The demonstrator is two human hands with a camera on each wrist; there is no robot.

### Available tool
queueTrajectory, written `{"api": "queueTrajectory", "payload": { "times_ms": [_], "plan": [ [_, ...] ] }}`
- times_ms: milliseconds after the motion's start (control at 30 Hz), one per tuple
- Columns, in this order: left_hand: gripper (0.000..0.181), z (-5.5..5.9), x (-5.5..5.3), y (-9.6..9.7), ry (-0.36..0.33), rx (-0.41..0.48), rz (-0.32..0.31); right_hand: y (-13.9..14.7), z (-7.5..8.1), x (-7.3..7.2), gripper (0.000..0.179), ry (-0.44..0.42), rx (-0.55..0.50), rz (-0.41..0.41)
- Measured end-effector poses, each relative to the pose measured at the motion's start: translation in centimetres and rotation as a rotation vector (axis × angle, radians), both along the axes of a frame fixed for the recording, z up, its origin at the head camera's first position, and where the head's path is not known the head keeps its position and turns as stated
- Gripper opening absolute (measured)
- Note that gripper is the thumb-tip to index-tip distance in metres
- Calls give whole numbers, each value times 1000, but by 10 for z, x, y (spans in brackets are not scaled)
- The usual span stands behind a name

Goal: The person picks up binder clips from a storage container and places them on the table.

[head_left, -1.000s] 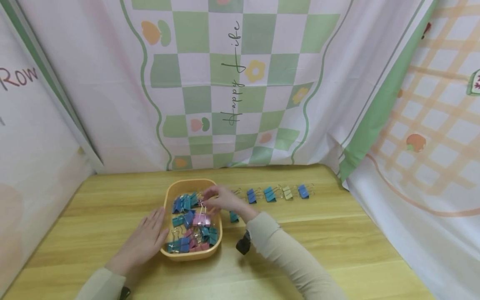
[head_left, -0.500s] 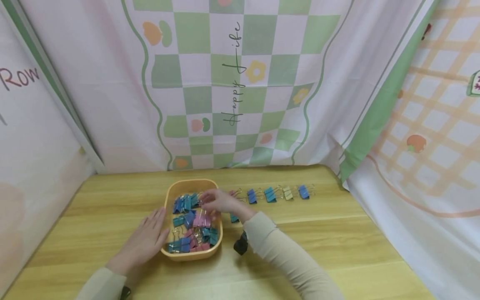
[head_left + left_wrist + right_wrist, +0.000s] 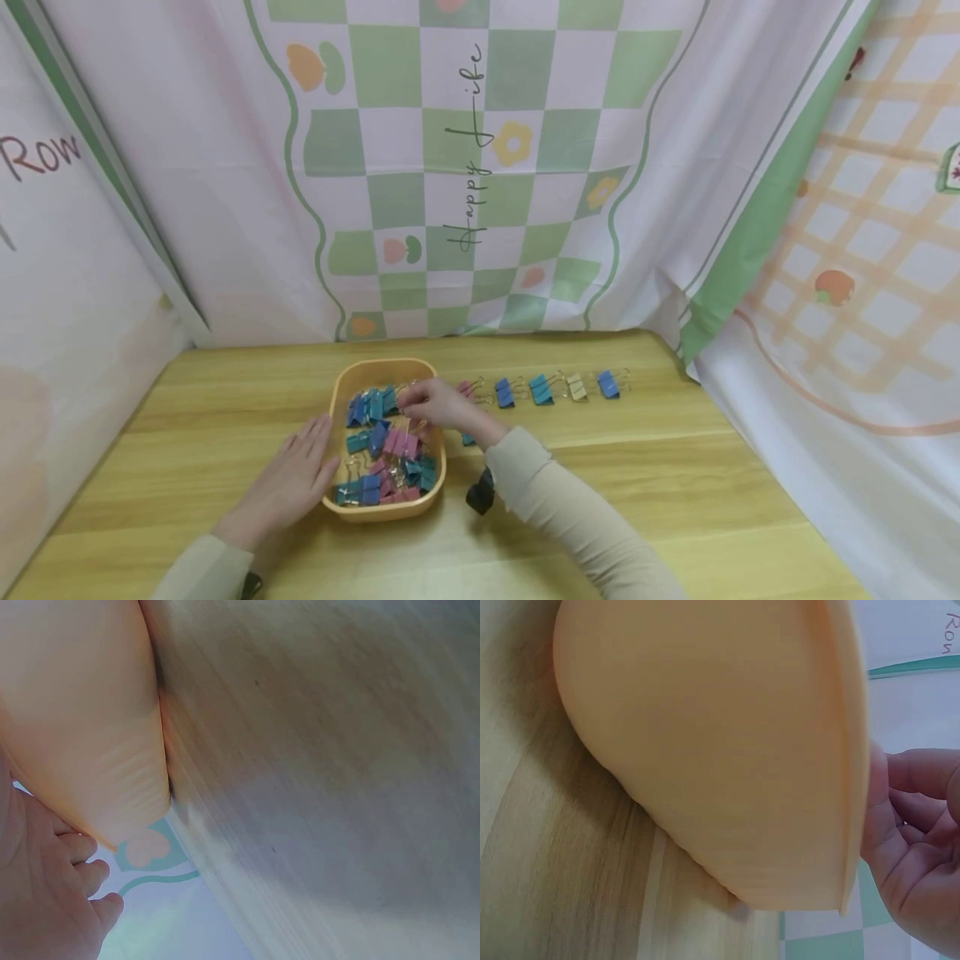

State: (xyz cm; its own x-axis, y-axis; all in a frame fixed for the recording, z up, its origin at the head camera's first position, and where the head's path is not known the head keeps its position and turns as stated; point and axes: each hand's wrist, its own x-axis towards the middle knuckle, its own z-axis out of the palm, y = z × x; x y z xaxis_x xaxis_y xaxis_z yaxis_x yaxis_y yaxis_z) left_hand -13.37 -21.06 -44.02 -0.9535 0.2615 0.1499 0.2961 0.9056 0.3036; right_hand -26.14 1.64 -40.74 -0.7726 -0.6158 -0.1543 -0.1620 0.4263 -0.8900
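Binder clips (image 3: pixel 375 406) in an orange basket (image 3: pixel 378 516)

White panel (image 3: pixel 45 250), far left of the frame: lettered "Row".
Left hand (image 3: pixel 292 467), lower left: fingers extended, released, lying against the basket's left wall.
Basket, lower centre, on a wood-grain table (image 3: pixel 187 417): contains blue, teal and pink clips.
Right hand (image 3: pixel 438 404), lower centre: across the basket's right rim, fingers bent over the contents; whether they grasp a clip cannot be told.
Part-hidden teal clip (image 3: pixel 468 439), under the right wrist.
Black object (image 3: pixel 481 492), beside the right sleeve (image 3: pixel 570 508).
Row, right of centre: pink clip (image 3: pixel 467 389), blue clip (image 3: pixel 505 393), teal clip (image 3: pixel 542 391), pale yellow clip (image 3: pixel 577 387), second blue clip (image 3: pixel 608 384).
Plaid cloth (image 3: pixel 825 217), upper right: orange on white.
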Motion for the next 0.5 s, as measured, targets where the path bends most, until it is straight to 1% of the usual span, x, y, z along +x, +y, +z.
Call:
{"api": "queueTrajectory", "payload": {
  "times_ms": [167,333,500],
  "plan": [
    [59,-1,0,0,6,3,-4,4,2,1,19,11,-13,-12],
    [59,-2,0,-1,9,1,-8,9,3,-1,19,-23,-72,-33],
    [59,-2,0,-1,13,2,-11,14,6,-5,18,-53,-145,-94]
  ]
}}
